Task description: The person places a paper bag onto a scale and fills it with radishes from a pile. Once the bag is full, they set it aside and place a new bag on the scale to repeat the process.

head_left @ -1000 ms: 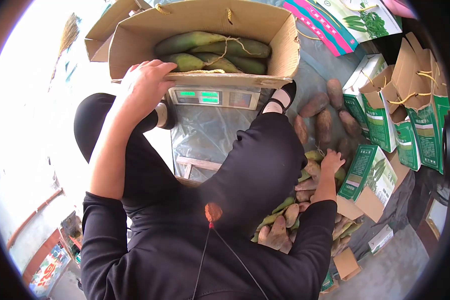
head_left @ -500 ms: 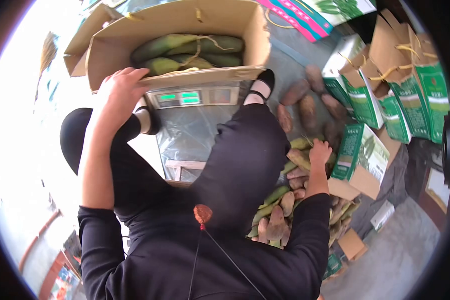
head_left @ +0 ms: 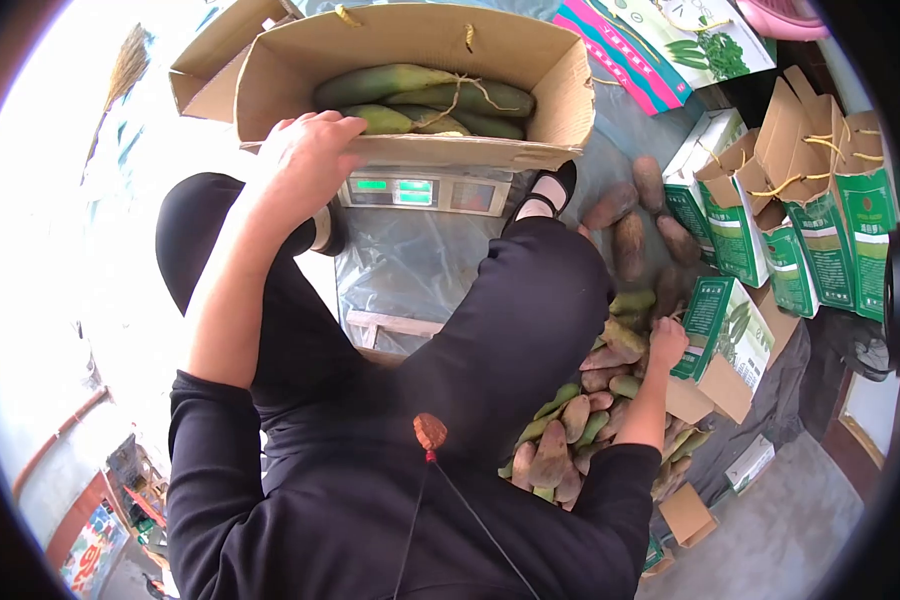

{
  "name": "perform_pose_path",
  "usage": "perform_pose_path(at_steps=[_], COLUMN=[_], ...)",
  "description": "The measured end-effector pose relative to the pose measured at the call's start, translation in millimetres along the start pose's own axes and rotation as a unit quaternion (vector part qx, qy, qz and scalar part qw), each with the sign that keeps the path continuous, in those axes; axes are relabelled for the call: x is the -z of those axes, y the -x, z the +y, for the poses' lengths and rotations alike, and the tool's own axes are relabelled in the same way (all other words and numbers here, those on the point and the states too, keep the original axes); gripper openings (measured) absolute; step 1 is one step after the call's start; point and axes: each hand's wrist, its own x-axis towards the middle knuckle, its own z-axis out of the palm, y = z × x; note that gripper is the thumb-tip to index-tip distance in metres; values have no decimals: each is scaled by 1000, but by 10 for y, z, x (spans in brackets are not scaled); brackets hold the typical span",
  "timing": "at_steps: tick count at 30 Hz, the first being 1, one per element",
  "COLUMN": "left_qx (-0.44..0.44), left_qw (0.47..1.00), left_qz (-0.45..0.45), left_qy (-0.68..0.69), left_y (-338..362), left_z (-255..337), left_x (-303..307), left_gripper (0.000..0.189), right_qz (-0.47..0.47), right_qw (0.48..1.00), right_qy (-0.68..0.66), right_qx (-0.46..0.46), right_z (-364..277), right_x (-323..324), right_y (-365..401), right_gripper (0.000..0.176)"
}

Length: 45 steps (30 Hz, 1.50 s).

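An open cardboard box (head_left: 420,150) at the top holds several long green radishes (head_left: 395,80) with thin root tails. It stands on a digital scale (head_left: 425,192) with lit green displays. My left hand (head_left: 310,150) is closed over the box's near rim, fingers inside and thumb outside. Down to the right, my right hand (head_left: 667,340) is over a heap of green and brownish-pink roots (head_left: 550,455), beside a yellowish-green radish (head_left: 623,342). Its fingers are curled, and what they hold, if anything, is hidden.
Brownish roots (head_left: 628,245) lie on the plastic sheet right of my foot. Several green-and-white cartons (head_left: 810,240) with yellow cord handles stand at the right. One carton (head_left: 725,330) lies close to my right hand. A pink-and-blue striped box (head_left: 620,50) is at the top.
The view has shifted, so the box and scale appear farther right. My left hand still grips the rim. My right hand has moved slightly down and toward the nearby carton, away from the radishes.
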Motion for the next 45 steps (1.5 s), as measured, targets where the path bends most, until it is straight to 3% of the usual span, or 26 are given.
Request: perform_pose_path(at_steps=[2,4,6,7,8,10,16,20,21,26,33,38,40,45], left_qx=[1,0,-3,-4,-5,-3,-10,-21,-20,-35,-55,-47,-82,-66], left_qw=[1000,1000,1000,1000,1000,1000,1000,999,999,999,998,998,992,995], left_qz=[9,-3,1,-2,-7,-13,-25,-31,-30,-21,7,17,92,69], left_qy=[1,14,17,18,19,20,7,3,5,-3,7,30,38,40], left_y=[11,24,36,39,44,54,53,55,50,50,51,62,59,52], left_z=[-37,-52,-73,-78,-81,-78,-107,-108,-112,-126,-132,-216,-239,-222], left_x=[-23,-25,-19,-12,-9,-3,13,24,21,23,-3,-17,-89,-63], left_gripper=[37,37,37,37,37,37,38,37,37,36,34,36,25,29], right_qz=[43,41,44,39,42,93,169,175,141,45,16,-41,-54,-64], right_qw=[984,977,866,809,810,776,778,717,710,708,806,788,785,766], right_qy=[-154,-201,-446,-517,-517,-591,-604,-656,-659,-657,-416,-483,-491,-590], right_qx=[-75,-60,-221,-276,-274,-199,42,158,204,257,420,380,374,249], right_z=[177,234,126,-262,-487,-824,-1822,-2386,-2510,-3233,-4182,-4195,-4031,-3788], right_x=[74,327,703,1164,1447,1884,3373,3928,3983,3869,3523,3510,3520,3537], right_y=[-33,-59,-59,-67,-112,-198,-499,-691,-759,-1025,-973,-900,-879,-764], right_gripper=[22,24,29,28,28,28,29,31,34,28,33,33,33,28])
